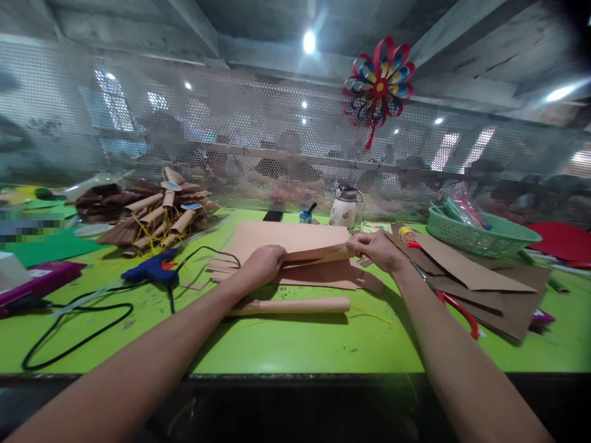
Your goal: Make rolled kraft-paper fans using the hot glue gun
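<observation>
A sheet of brown kraft paper [295,237] is held up at its near edge over more brown paper pieces [318,277] on the green table. My left hand [268,261] is closed on the sheet's left part, fingers curled around the edge. At the right corner, my right hand [372,248] pinches the same sheet between thumb and fingers. A narrow fold or strip runs along the near edge between both hands. Closer to me lies a rolled paper tube [300,305], apart from the hands.
On the left are a blue glue gun [154,267] with a black cord and a pile of tied paper rolls [161,212]. To the right lie red-handled scissors [457,307], stacked brown paper [489,301] and a green basket [480,234]. A white jar [343,209] stands behind the sheet.
</observation>
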`<state>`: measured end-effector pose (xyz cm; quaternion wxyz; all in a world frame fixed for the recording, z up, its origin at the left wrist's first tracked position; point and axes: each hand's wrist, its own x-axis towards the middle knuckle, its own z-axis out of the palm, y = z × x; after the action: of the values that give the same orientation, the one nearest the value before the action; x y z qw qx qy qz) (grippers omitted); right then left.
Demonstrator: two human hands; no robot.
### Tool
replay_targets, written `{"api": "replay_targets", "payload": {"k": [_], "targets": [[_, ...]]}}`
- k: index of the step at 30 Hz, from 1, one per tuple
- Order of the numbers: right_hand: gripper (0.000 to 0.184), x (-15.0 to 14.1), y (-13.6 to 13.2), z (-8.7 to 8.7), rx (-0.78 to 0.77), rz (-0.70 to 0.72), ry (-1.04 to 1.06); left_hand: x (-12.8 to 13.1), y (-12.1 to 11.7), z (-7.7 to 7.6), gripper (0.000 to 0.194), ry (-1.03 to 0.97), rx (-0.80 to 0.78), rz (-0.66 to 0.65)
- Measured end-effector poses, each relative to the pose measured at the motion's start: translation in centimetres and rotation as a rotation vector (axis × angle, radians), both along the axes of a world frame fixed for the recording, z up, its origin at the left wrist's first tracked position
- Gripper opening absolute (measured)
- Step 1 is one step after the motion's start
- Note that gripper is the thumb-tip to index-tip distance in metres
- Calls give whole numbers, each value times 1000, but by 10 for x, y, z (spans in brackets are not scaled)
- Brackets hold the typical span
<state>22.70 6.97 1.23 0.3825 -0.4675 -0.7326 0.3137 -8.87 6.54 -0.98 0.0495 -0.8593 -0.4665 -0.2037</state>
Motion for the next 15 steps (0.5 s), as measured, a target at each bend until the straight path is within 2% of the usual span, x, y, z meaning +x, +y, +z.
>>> {"api": "replay_targets", "payload": {"k": [5, 9, 15], "targets": [[33, 2, 5, -5, -15, 6, -9, 2, -3, 4, 21, -55, 58, 52], [25, 2, 0, 2, -25, -21, -15, 1, -3, 5, 17, -81, 76, 52], [27, 0, -2, 8, 138, -89, 4, 0, 1, 2, 18, -105, 84, 76]]}}
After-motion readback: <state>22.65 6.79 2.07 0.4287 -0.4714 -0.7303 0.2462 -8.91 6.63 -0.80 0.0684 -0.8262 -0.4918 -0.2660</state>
